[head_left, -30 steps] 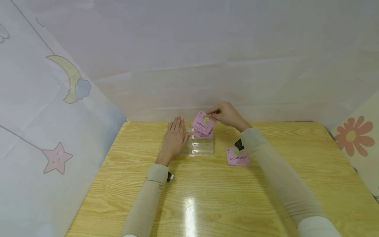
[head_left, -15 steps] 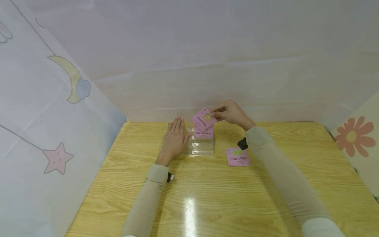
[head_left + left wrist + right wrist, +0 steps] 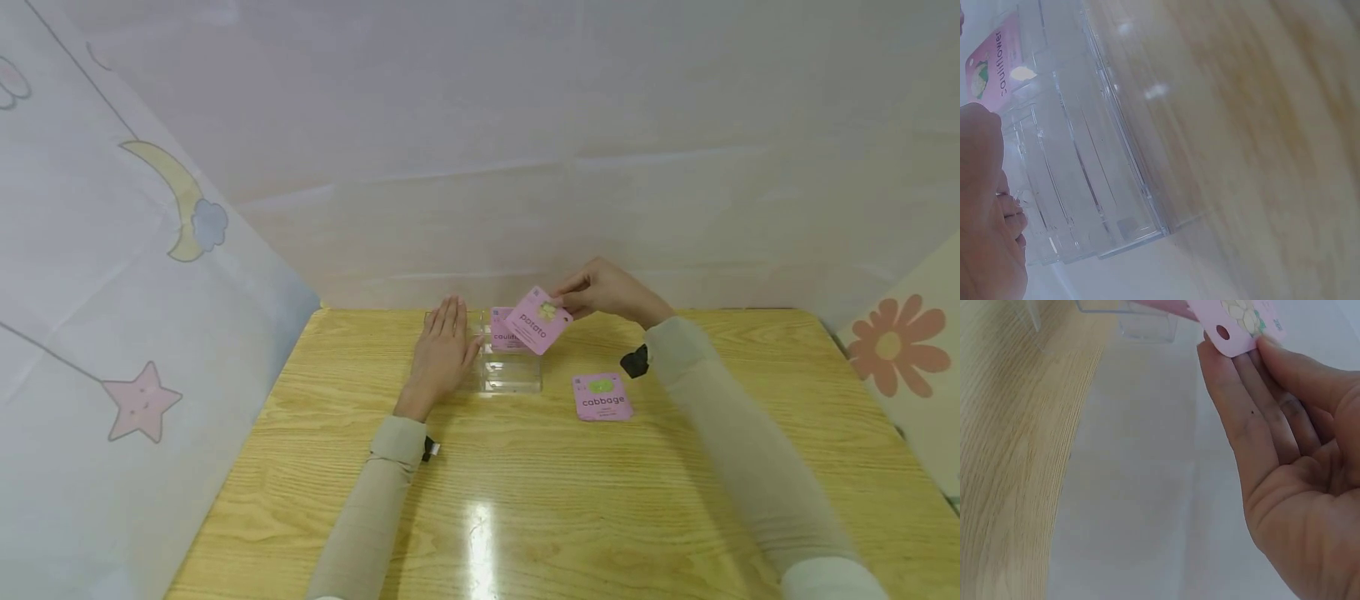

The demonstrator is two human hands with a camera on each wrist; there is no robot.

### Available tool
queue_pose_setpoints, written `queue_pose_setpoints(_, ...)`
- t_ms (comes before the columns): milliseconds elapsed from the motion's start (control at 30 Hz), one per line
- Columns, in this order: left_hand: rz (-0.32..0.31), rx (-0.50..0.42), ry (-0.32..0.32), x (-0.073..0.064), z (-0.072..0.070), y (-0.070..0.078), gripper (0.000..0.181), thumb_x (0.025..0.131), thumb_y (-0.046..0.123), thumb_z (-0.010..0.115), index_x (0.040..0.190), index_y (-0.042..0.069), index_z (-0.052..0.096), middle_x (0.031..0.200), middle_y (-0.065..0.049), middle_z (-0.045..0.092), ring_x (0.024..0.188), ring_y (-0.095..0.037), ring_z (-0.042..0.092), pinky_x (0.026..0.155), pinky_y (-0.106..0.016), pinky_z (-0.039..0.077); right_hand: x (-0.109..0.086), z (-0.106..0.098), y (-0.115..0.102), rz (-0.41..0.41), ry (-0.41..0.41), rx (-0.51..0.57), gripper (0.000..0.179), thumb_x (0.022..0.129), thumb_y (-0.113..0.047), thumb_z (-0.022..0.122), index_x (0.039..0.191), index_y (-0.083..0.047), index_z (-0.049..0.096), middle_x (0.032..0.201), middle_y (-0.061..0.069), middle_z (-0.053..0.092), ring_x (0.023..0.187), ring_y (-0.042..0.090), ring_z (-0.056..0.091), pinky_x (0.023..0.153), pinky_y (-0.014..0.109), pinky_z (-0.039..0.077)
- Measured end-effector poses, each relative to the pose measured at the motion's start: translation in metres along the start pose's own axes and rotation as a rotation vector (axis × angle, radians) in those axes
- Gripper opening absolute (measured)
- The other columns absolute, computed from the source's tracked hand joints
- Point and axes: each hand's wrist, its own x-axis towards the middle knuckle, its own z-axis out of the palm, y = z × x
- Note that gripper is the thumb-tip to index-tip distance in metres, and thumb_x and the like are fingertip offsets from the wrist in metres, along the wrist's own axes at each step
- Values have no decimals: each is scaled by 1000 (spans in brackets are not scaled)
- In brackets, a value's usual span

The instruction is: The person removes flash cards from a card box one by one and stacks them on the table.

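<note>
Potato card, head view: tilted over the clear tiered stand [image 3: 512,377], hiding part of the cauliflower card [image 3: 500,330]; best lifted clear to avoid a snag.
Left hand [image 3: 442,354], head view: fingers straight and together, lying over the stand's left part; flat, even pressure should steady it.
Tiers, left wrist view: thin and slick-looking, so sideways pushing could slide them.
Pinch, right wrist view: right hand [image 3: 1291,444] grips potato card [image 3: 1244,322] near its holed corner, thumb on the printed face.

Potato card [image 3: 537,322], cauliflower card [image 3: 501,330] and cabbage card [image 3: 603,401], three in all; left grip [image 3: 445,352] and right grip [image 3: 611,292], two; clear holder [image 3: 513,372], one; wooden surface [image 3: 585,500], one; printed moon [image 3: 180,185], cloud [image 3: 209,223], star [image 3: 142,402] and flower [image 3: 889,344], one each
</note>
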Motion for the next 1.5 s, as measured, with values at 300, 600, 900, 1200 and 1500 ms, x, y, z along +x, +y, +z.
queue_pose_setpoints(300, 5, 9, -18, 1, -1, 0, 78, 114, 52, 23, 167, -3, 8, 177, -22, 13, 166, -36, 15, 138, -47, 10, -12, -9, 13, 71, -80, -50, 31, 101, -13, 71, 128, 3, 73, 122, 22, 76, 95, 21, 79, 84, 35, 68)
queue_pose_setpoints(600, -1, 17, -9, -1, -2, -1, 78, 114, 53, 22, 167, -2, 8, 177, -21, 13, 166, -36, 15, 138, -46, 9, -17, -11, 33, 113, -116, -65, 31, 100, -16, 72, 124, 3, 75, 122, 21, 77, 98, 21, 79, 88, 40, 67)
queue_pose_setpoints(900, 1, 3, -3, 1, -1, -2, 77, 114, 51, 23, 166, -4, 12, 176, -22, 15, 166, -36, 15, 137, -49, 14, -22, -15, 58, 144, -142, -69, 32, 99, -18, 74, 125, 0, 76, 122, 18, 78, 101, 22, 78, 90, 43, 67)
queue_pose_setpoints(1200, 10, 12, 6, 1, 0, -1, 77, 114, 51, 24, 166, -5, 15, 176, -22, 17, 165, -36, 17, 137, -49, 16, -29, -15, 82, 153, -156, -73, 31, 99, -17, 74, 124, 0, 76, 124, 18, 77, 101, 20, 77, 86, 37, 67)
queue_pose_setpoints(1500, 19, 18, 18, 2, 0, 0, 77, 114, 51, 24, 166, -4, 15, 175, -22, 19, 165, -36, 19, 138, -47, 14, -35, -13, 92, 171, -181, -92, 28, 97, -19, 76, 120, -3, 79, 119, 12, 79, 91, 16, 76, 83, 37, 67)
